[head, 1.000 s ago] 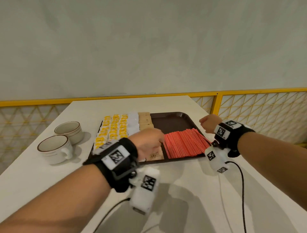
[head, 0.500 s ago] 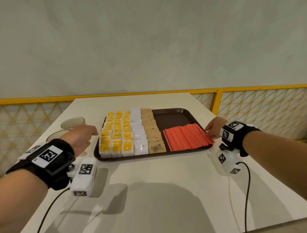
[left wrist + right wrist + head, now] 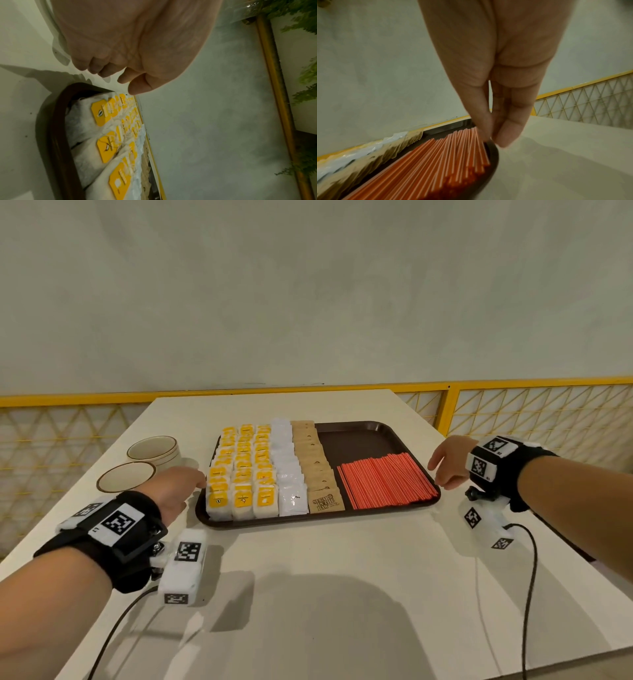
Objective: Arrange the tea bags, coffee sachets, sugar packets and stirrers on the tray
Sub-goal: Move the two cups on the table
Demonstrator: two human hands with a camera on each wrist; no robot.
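A dark brown tray (image 3: 356,440) lies on the white table. It holds three columns of yellow-tagged tea bags (image 3: 243,474), a column of white sachets (image 3: 287,470), a column of brown sugar packets (image 3: 315,467) and a bed of red stirrers (image 3: 387,481). My left hand (image 3: 195,479) hovers at the tray's left rim (image 3: 49,121), fingers (image 3: 96,67) loosely curled and holding nothing. My right hand (image 3: 445,470) is at the right rim (image 3: 493,155), its straight fingers (image 3: 508,132) pointing down against the stirrers' (image 3: 436,169) ends.
Two empty cups (image 3: 154,448) (image 3: 125,475) stand on the table just left of the tray, close behind my left hand. A yellow lattice railing (image 3: 534,412) runs behind the table. Wrist-camera cables trail over the near tabletop.
My left hand left the sugar packets, swung out to the left, then came back to the tray's left rim. My right hand dropped from above the tray's right side to its rim.
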